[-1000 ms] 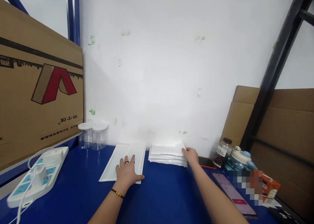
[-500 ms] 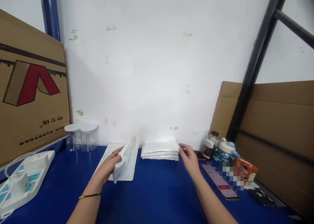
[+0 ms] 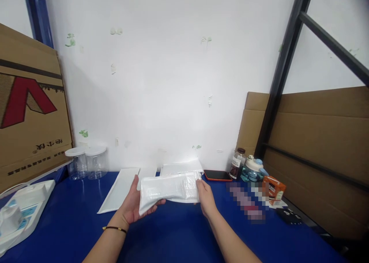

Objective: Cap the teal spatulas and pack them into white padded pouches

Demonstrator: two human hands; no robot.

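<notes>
A white padded mailer (image 3: 170,188) with a shiny, wrinkled plastic surface is held level above the blue table, in front of me. My left hand (image 3: 135,203) cradles its left end, fingers underneath and thumb raised at the side. At the right end, my right hand (image 3: 206,196) pinches the edge with the thumb on top. Behind it lies a stack of similar white mailers (image 3: 181,167), partly hidden. To the left, a flat white mailer (image 3: 121,188) rests on the table, its right part covered by my left hand and the held mailer.
Two clear jars (image 3: 96,165) with white lids stand back left, near a power strip (image 3: 34,209). On the right are a red-edged phone (image 3: 218,175), a brown-capped bottle (image 3: 237,163), a blue cup (image 3: 253,171) and an orange box (image 3: 273,190). Cardboard (image 3: 31,113) borders the left side.
My left hand has moved right from above the flat mailer, and the mailer it held upright now lies level. My right hand has left the stack's edge and grips this mailer's right end.
</notes>
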